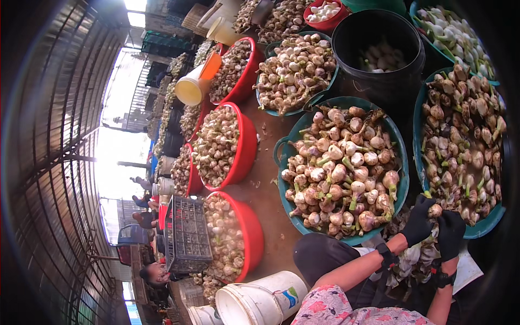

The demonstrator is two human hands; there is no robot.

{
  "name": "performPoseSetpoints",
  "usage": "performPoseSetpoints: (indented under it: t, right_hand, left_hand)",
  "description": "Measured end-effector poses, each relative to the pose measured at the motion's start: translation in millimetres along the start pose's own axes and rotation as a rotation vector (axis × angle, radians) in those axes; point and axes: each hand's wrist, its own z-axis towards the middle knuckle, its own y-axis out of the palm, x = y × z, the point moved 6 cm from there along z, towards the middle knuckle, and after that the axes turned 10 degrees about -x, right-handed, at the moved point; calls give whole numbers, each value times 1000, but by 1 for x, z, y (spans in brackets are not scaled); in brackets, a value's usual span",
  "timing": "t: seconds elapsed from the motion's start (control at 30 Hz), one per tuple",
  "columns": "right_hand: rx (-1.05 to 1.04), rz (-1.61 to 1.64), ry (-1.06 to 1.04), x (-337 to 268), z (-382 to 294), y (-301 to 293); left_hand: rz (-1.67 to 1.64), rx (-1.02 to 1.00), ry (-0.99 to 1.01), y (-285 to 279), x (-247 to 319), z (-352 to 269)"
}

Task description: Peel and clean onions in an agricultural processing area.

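My left hand (419,222), in a black glove, holds a garlic bulb (434,211) with a short green stem stub. Fingers of my right hand (451,235), gloved in black too, meet the bulb from the other side; its fingertips are partly hidden. Loose garlic skins (420,260) lie below both hands, over my lap. Ahead stands a teal tub (286,195) heaped with untrimmed, soil-stained garlic bulbs (337,174). Another teal tub (418,134) of garlic is just beyond my hands on the right.
A black bucket (378,81) holds pale bulbs. Red tubs (250,231) of garlic line the left, with a black plastic crate (189,235) beside them. A white bucket (260,298) lies tilted near my left knee (321,254). Another person (156,272) is farther off.
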Motion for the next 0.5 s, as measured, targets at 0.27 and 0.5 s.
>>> performPoseSetpoints:
  t: [0.27,0.5]
  right_hand:
    - [-38,-231,-81,-8,-4,6]
    - [-7,-42,-16,13,-3,-1]
  left_hand:
    - [3,-22,-36,16,-16,-15]
    - [-4,25,-13,14,-10,-7]
